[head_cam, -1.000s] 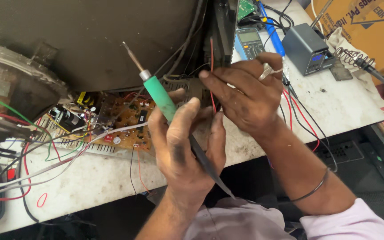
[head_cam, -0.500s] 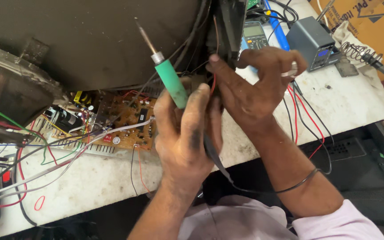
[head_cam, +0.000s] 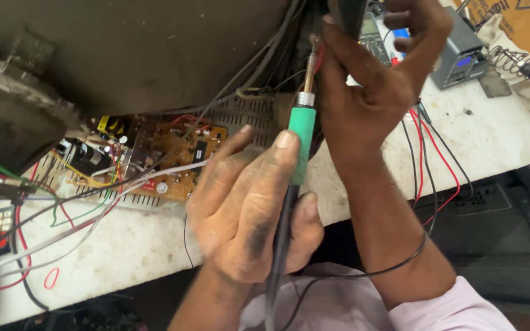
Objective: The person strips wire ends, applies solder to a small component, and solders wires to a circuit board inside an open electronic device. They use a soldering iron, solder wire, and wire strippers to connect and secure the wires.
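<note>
My left hand is shut on a soldering iron with a green grip. Its metal tip points up and its black cord trails down toward my body. The tip sits right at the fingers of my right hand, which is raised against the edge of a dark casing. That hand pinches a thin red wire beside the tip. How the wire joins the casing is hidden by the fingers.
An orange circuit board lies on the white bench under a big dark television shell. A grey soldering station, a coil iron stand and a cardboard box stand at the back right. Red and black leads hang over the bench edge.
The soldering iron swung from leaning left to nearly upright, its tip moving right to my right hand. My right hand rose toward the casing edge.
</note>
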`<action>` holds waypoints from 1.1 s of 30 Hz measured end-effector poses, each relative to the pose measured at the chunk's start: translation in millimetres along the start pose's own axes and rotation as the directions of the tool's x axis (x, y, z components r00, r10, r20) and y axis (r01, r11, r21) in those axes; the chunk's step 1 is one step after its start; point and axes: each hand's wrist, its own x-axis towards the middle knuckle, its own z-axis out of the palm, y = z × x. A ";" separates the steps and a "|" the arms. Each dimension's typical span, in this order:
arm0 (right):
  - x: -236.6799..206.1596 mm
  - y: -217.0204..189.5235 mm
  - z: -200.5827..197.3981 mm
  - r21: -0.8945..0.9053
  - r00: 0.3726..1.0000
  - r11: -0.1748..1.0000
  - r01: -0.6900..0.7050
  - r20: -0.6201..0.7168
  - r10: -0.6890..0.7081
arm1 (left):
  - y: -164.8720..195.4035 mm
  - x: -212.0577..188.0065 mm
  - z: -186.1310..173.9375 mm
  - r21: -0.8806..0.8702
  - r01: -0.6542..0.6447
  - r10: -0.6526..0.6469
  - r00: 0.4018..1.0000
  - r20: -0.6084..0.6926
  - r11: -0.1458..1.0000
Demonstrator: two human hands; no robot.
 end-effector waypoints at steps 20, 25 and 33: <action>2.8 5.3 11.4 0.156 0.997 0.987 -0.047 -0.061 0.057 | -7.0 27.8 16.6 0.003 0.041 -0.040 0.993 -0.107 0.999; 1.6 7.3 12.4 0.151 0.995 0.987 -0.059 -0.072 0.070 | -7.4 32.8 18.4 0.044 0.039 -0.035 0.996 -0.083 0.998; -3.3 14.6 14.3 0.147 0.994 0.986 -0.082 -0.062 0.092 | -13.3 46.6 27.7 0.011 0.002 -0.002 1.000 -0.016 1.000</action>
